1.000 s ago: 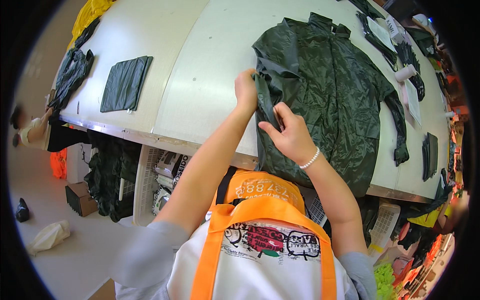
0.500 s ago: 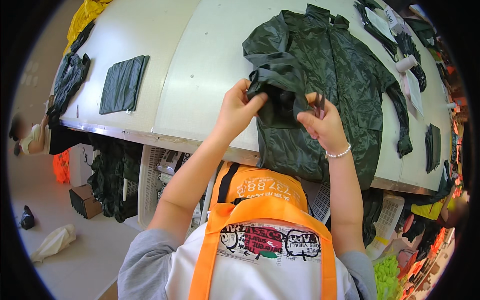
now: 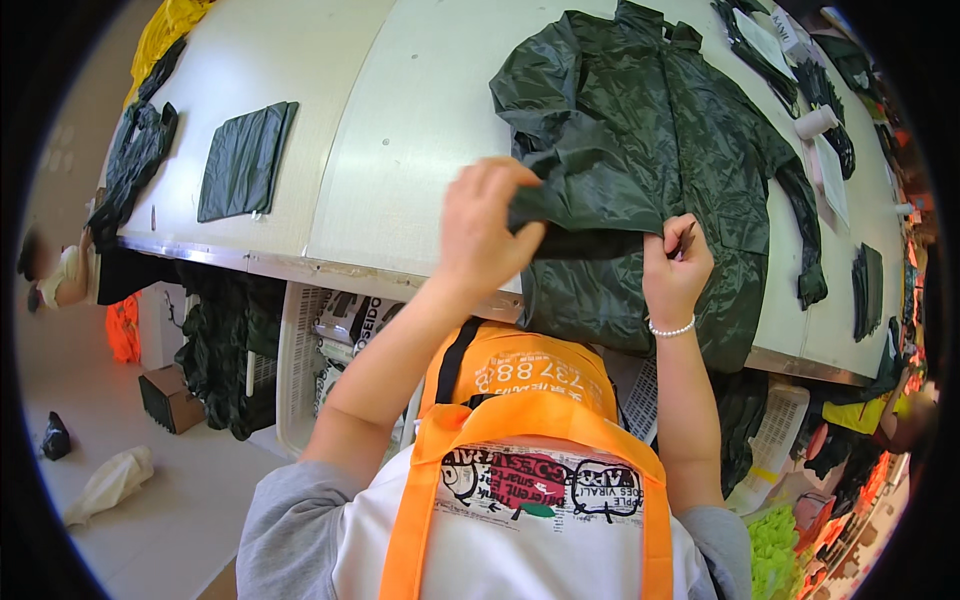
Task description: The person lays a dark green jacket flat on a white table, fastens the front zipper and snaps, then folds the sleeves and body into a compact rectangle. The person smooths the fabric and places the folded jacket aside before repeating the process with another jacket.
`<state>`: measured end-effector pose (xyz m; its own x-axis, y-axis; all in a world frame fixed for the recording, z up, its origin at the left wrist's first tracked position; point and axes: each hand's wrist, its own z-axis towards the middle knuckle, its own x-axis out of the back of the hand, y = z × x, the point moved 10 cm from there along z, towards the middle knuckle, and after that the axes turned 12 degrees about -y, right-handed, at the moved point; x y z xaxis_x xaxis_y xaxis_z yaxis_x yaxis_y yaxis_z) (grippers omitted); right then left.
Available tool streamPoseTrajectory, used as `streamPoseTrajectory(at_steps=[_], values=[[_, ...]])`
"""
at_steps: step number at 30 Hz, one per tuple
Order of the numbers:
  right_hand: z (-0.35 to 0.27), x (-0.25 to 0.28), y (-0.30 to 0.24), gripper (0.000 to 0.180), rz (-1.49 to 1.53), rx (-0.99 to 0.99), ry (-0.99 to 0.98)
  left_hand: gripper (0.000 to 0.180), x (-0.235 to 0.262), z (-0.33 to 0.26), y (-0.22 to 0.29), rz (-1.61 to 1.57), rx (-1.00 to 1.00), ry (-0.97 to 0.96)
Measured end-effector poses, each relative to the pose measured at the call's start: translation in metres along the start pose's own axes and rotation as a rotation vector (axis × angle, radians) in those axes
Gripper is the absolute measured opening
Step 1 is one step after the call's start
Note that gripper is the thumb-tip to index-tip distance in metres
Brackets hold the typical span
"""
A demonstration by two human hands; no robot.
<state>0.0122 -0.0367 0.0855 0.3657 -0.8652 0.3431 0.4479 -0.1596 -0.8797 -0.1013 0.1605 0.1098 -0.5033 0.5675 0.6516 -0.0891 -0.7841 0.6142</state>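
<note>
A dark green, shiny rain jacket lies spread on the table, collar away from me, with one sleeve folded over its front toward me. My right hand pinches the right corner of the sleeve's open end, and a small dark tool, apparently thread snips, sticks out of the same fist. At the other corner of the sleeve end is my left hand, slightly blurred, thumb and fingers apart. Between the hands the sleeve's edge runs nearly straight, dark beneath it.
A folded dark green garment lies left on the pale table. Further dark garments are at the far left, near another person. A white roll and papers stand right. Below the table edge are white plastic baskets.
My right hand has moved right and now holds the sleeve's corner. The sleeve opening, bunched and gaping before, is stretched flat and wide. My left hand's fingers have spread.
</note>
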Motion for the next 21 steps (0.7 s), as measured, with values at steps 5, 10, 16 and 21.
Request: streamPoseTrajectory(at_steps=[5, 10, 16, 21], values=[[-0.013, -0.005, 0.005, 0.025, -0.003, -0.036, -0.023, 0.025, -0.018, -0.011, -0.004, -0.120, -0.017, 0.019], [-0.026, -0.021, 0.000, 0.026, -0.089, -0.007, -0.118, 0.032, 0.006, -0.024, 0.004, -0.015, -0.213, 0.194], [-0.028, -0.031, -0.007, 0.026, -0.092, 0.015, -0.128, 0.035, -0.011, -0.026, 0.005, -0.073, -0.177, -0.025], [-0.032, -0.044, -0.007, 0.027, -0.134, 0.000, -0.243, 0.029, -0.016, -0.033, 0.001, -0.140, -0.172, -0.002]])
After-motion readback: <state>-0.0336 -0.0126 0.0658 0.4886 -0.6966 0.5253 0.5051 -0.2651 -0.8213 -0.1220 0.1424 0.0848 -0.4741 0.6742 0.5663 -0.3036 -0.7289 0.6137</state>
